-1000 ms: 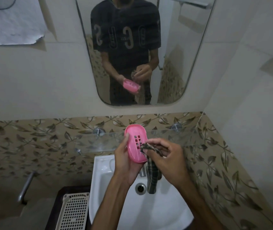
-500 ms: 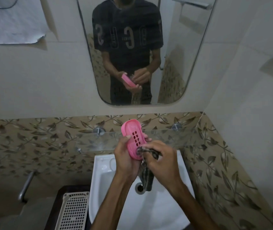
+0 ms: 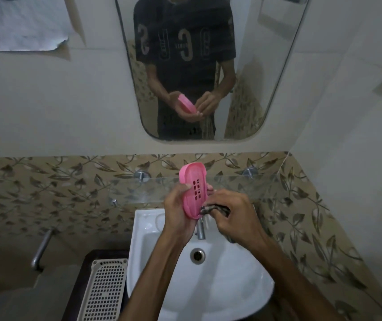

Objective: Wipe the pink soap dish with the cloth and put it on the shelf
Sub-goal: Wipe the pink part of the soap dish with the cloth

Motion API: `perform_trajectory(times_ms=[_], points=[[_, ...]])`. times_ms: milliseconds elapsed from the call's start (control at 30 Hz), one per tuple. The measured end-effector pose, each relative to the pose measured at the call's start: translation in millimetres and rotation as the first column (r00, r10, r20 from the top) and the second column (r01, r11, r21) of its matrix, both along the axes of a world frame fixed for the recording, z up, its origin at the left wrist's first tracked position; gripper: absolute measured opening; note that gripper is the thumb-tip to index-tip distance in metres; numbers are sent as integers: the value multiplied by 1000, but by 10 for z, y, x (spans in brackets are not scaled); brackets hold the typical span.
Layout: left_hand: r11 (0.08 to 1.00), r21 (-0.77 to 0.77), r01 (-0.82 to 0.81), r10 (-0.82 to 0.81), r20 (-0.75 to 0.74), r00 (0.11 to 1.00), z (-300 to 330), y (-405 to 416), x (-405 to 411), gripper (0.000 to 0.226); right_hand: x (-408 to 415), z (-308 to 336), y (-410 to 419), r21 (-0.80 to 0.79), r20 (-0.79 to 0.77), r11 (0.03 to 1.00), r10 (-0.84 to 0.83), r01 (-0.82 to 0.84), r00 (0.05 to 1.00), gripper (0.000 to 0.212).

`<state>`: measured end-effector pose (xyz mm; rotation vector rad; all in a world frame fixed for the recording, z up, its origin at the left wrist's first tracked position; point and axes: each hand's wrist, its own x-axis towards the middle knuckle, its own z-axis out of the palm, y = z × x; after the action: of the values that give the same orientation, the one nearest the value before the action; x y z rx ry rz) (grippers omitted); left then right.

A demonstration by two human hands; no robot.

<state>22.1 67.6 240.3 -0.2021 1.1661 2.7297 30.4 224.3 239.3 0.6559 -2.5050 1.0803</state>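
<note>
Below your arms sits the white basin (image 3: 220, 286), and it is the biggest risk: you hold the pink soap dish (image 3: 193, 191) up in the air directly over it and over the tap (image 3: 200, 230), so a slip would likely send the dish clattering down onto hard ceramic. Behind the dish runs the glass shelf (image 3: 238, 186), where the dish must end up; it looks smooth and its front edge is hard to see, so I judge you could set the dish too near the lip. Your left hand (image 3: 177, 212) grasps the dish from the side, thumb on one rim and fingertips on the other, a hold that could give way if you press hard. Your right hand (image 3: 234, 218) is bunched around the dark cloth (image 3: 215, 208), rubbing the lower end of the dish; much of the cloth is hidden in your fist
</note>
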Motion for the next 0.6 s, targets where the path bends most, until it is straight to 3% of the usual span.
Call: perform_trajectory(times_ms=[167,300,367,467,600], points=[[1000,-24,1,1,55,998,-59,48,7,54,218,-69,-229,-155,52,984,94,-84,994,25],[1000,3,-22,22,-8,1000,-82,30,-16,53,92,-115,-96,-195,141,972,-104,131,985,28],[999,-20,-45,45,-2,999,-89,49,-4,52,170,-132,-178,-227,162,963,-107,143,981,30],[998,5,-62,62,9,998,-89,60,-6,51,245,-133,-275,-199,98,980,5,15,995,31],[999,-17,-41,40,-41,998,-128,3,-38,41,65,-119,-127,-149,165,983,-86,111,983,27]])
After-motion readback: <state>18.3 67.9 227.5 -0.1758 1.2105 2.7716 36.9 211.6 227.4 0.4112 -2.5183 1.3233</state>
